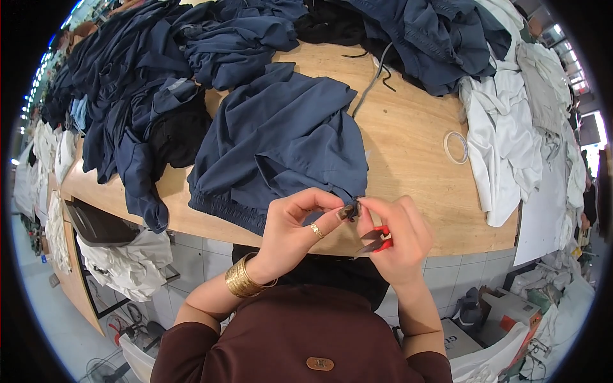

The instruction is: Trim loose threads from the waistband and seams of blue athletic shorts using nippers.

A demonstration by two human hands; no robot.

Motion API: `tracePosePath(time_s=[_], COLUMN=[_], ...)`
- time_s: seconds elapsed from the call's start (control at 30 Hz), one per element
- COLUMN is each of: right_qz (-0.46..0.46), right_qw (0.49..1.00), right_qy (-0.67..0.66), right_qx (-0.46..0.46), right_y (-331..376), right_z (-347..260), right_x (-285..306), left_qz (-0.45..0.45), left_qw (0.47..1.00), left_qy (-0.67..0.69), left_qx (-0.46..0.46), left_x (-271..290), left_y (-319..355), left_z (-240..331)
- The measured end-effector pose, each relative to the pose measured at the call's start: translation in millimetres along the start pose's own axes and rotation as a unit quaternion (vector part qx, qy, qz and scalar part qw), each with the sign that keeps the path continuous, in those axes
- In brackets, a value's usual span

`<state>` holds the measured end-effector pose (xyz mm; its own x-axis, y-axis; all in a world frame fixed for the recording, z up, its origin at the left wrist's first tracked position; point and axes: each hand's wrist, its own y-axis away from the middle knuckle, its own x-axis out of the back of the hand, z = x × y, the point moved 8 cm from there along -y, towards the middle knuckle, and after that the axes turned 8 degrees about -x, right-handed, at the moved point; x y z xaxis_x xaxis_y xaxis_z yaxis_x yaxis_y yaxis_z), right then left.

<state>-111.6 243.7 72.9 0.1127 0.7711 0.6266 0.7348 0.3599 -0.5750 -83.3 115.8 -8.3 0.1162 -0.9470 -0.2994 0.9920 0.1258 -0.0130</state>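
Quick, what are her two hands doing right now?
Left hand: closed, pinching the corner of the blue garment.
Right hand: closed, holding red snips and touching the same corner.

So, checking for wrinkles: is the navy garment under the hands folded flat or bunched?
Bunched: the navy garment lies crumpled in loose folds on the wooden table.

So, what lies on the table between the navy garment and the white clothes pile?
In the head view, a tape ring lies on bare wooden table.
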Motion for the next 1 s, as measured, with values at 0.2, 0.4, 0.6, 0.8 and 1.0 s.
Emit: tracePosePath(time_s=[0.2, 0.4, 0.6, 0.8, 1.0], right_qz=[-0.014, -0.015, -0.013, -0.029, -0.052], right_qw=[0.965, 0.982, 0.995, 0.999, 0.963], right_qy=[-0.150, -0.117, -0.060, 0.019, -0.124], right_qx=[-0.217, -0.151, -0.076, -0.011, -0.232], right_y=[1.4, 4.6, 2.0, 0.2, 2.6], right_z=[27.5, 15.8, 7.2, -0.5, 32.9], right_x=[2.1, 0.5, -0.1, -3.9, -2.0], left_qz=[0.005, 0.014, 0.023, 0.019, 0.019], left_qw=[0.999, 0.999, 0.999, 0.988, 0.998], left_qy=[0.045, 0.043, -0.011, -0.135, -0.063], left_qx=[0.022, 0.003, -0.032, -0.076, 0.008], left_x=[-1.4, -1.7, 0.5, -2.0, 1.5], left_y=[-1.0, -3.4, -2.5, -2.9, -1.9], left_z=[0.0, 0.9, -0.7, 11.6, -2.5])
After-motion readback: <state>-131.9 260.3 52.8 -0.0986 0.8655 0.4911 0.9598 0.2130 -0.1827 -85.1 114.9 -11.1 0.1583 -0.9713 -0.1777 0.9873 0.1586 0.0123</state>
